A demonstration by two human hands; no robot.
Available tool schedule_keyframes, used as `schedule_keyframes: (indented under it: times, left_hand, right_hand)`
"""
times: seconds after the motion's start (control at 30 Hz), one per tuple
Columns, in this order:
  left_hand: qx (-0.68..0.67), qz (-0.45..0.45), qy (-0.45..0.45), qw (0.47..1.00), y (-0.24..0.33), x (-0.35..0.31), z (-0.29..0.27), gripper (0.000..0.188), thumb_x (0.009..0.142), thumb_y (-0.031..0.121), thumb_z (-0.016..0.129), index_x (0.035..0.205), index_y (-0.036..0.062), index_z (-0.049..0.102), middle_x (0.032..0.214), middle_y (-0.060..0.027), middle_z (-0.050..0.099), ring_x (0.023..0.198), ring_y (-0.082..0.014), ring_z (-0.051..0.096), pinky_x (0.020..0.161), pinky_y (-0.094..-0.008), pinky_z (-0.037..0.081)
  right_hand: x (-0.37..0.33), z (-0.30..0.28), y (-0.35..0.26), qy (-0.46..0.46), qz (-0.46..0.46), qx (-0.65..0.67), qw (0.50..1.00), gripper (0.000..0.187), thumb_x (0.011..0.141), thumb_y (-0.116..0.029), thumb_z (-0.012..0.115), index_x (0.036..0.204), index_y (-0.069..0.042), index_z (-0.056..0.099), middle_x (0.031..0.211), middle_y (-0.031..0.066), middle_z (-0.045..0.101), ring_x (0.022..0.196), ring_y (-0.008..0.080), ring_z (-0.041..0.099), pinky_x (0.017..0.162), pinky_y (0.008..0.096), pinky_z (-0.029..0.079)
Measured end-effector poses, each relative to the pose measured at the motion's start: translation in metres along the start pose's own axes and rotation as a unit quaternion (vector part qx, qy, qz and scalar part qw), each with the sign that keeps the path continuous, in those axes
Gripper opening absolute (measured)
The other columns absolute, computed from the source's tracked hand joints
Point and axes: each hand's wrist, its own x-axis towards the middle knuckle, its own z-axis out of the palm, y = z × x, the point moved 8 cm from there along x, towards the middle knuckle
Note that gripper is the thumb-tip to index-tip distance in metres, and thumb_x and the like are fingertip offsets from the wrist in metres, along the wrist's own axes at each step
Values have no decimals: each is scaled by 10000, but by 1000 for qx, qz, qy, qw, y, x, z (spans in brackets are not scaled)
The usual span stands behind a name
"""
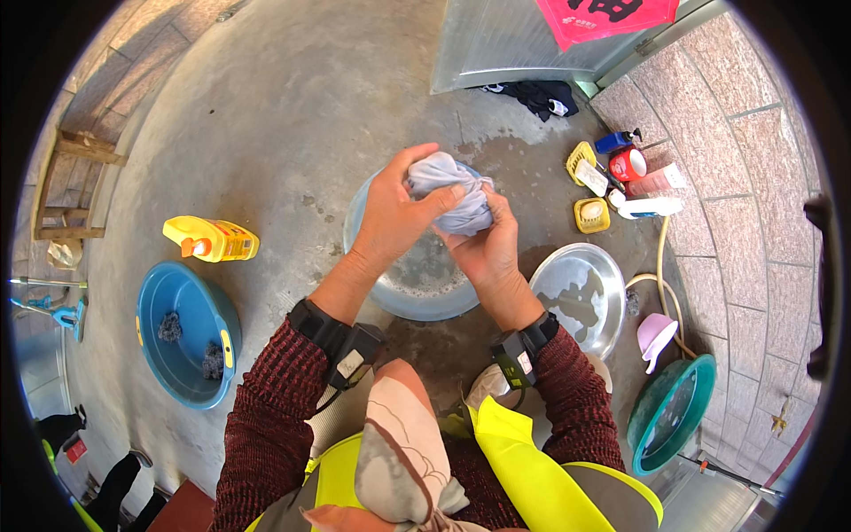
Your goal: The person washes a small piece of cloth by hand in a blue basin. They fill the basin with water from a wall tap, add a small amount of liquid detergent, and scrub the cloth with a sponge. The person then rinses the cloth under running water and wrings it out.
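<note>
A bunched grey-lavender cloth [456,199] is held between both hands, gathered into a wad. My left hand [399,202] wraps round its left side, thumb across the front. My right hand [487,253] grips its lower right end from below. Under them a pale blue basin [417,310] stands on the floor, with sudsy water inside. The hands and cloth are above the basin, hiding part of it. Both wrists carry black straps with small boxes.
To the left stand a yellow bottle [213,239] and a blue tub [228,306] holding dark scrubbers. A metal basin [612,270], pink dipper [656,335], hose [660,266] and green tub [709,377] lie right. Toiletries and yellow soap dishes [591,215] line the wall.
</note>
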Motion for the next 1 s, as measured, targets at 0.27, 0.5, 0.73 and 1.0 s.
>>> schedule_keyframes:
  times: [0.27, 0.5, 0.73, 1.0]
  left_hand:
    - [-169, -77, 177, 966, -15, -12, -8, 258, 779, 151, 697, 948, 14, 558, 928, -78, 620, 800, -127, 582, 740, -260, 475]
    - [60, 98, 119, 986, 23, -27, 7, 156, 728, 0, 557, 883, 12, 556, 948, -136, 648, 856, -163, 605, 846, -302, 464]
    - [173, 252, 26, 952, 40, -36, 29, 217, 638, 14, 551, 851, 49, 570, 920, -165, 653, 961, -325, 633, 976, -456, 396]
    - [163, 236, -1, 958, 35, -35, 34, 230, 628, 7, 543, 854, 36, 570, 920, -183, 643, 972, -352, 617, 943, -420, 429]
  right_hand:
    - [-14, 12, 0, 3, -69, -42, 997, 166, 849, -209, 550, 972, -98, 542, 986, 29, 578, 959, 180, 552, 890, 370, 425]
    - [-11, 21, 9, -24, 23, 8, 999, 185, 878, -242, 544, 984, -90, 544, 980, 29, 592, 950, 160, 561, 855, 340, 445]
    - [-5, 8, 24, -106, 52, 26, 993, 284, 904, -233, 459, 1125, -66, 526, 1097, 63, 564, 1040, 190, 545, 919, 349, 434]
    - [-8, 0, 16, -80, 95, 11, 992, 281, 918, -256, 468, 1118, -68, 529, 1081, 60, 574, 1038, 193, 551, 914, 341, 439]
